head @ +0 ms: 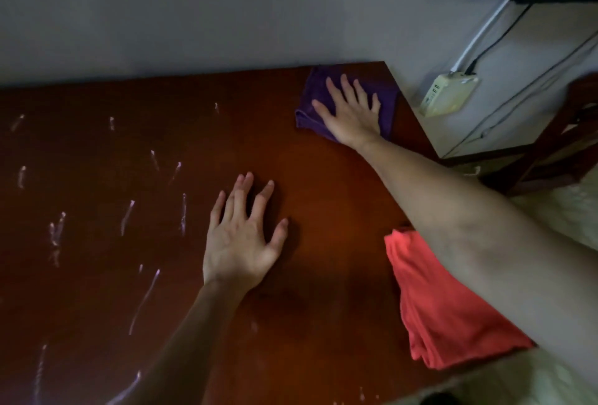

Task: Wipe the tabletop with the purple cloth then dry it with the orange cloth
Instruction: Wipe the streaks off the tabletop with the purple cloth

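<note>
Orange cloth lies under the right forearm; both hands press flat, fingers spread, right hand on purple cloth.

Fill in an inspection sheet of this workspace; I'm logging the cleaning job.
Surface: brown tabletop, pale wet streaks across its left part.
Job's things: purple cloth at far right corner; orange cloth at right edge, unused.
Clutter: nothing seen.
Hands: right hand flat on purple cloth; left hand flat on bare tabletop.
Cables: black cable and white cable run to power strip.
Surroundings: grey wall; dark wooden chair at right.
</note>
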